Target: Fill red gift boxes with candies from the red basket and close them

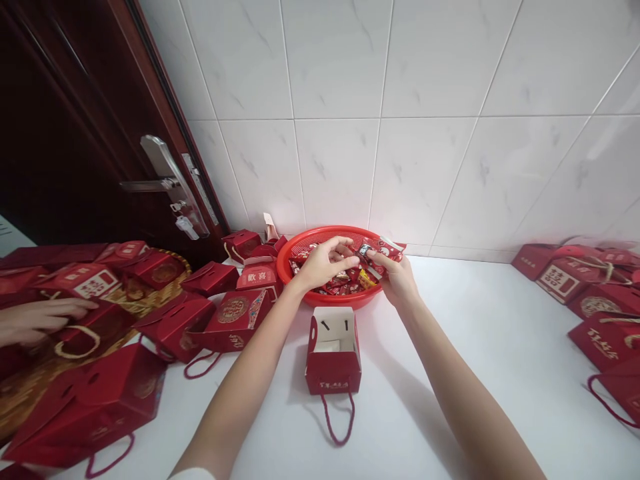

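Both hands are extended over a red plastic basket (pixel 281 261) at the centre of the frame, which holds many small wrapped packets (pixel 345 287), mostly red. The right hand (pixel 399 275), right of centre, has its grip closed, thumb against fingers, on several wrappers (pixel 393 248), red and dark, above the basket's right side. The left hand (pixel 325 262), over the basket's middle, shows a curved grip, thumb near fingertips; whether anything lies between them cannot be told. Below the basket, at lower centre, an open box (pixel 334 373) stands on the white tabletop (pixel 480 347), its pale interior exposed and its cord handle (pixel 339 441) looped toward the bottom edge. Closed and partly closed red boxes (pixel 180 323) crowd the left of the frame, some on a woven tray (pixel 187 267); at the far left another person's hand (pixel 45 321) lies over one of them. Further boxes (pixel 575 273) are grouped at the right edge. A dark door (pixel 75 127) with a metal handle (pixel 150 185) occupies the upper left, beside a tiled wall (pixel 340 73).
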A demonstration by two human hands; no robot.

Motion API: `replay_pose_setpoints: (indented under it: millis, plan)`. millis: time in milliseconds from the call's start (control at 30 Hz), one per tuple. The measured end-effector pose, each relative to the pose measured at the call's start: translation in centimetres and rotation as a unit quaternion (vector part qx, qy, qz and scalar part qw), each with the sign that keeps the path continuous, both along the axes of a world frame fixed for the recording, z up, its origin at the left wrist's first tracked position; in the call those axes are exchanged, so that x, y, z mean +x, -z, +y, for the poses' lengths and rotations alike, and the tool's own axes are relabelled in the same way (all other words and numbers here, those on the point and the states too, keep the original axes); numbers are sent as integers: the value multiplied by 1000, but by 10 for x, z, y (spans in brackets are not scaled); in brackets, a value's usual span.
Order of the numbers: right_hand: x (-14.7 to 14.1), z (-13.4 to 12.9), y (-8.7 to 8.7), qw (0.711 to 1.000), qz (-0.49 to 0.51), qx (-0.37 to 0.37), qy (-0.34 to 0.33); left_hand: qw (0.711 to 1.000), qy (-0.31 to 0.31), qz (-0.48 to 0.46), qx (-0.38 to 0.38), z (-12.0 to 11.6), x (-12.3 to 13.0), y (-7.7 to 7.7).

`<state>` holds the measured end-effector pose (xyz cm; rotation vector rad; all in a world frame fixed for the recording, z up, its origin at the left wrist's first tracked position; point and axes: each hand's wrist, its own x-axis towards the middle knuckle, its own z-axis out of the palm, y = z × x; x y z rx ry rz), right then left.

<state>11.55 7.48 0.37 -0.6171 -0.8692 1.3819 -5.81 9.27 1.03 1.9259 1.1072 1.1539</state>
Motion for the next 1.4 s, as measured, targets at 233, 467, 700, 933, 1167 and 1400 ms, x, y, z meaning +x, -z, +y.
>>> replay_pose_setpoints:
  millis: [233, 467, 700, 933, 1167, 1400]
  plan:
    - [9, 3, -3, 999, 19, -12, 47, 954, -68, 290, -29, 15, -14, 6]
    - [10, 1, -5, 999, 8, -13, 37, 932, -32, 356, -64, 46, -11, 15]
    - [11, 2, -4, 1000, 5, -5, 30, 921, -21, 381, -77, 56, -11, 13]
    - [13, 2, -4, 1000, -4, 2, 26, 922, 14, 373, -106, 46, -11, 10]
    - [12, 3, -4, 1000, 3, -11, 19, 925, -22, 367, -99, 46, -33, -5]
    - [12, 3, -3, 1000, -5, -14, 7, 918, 3, 374, -135, 39, -44, -6]
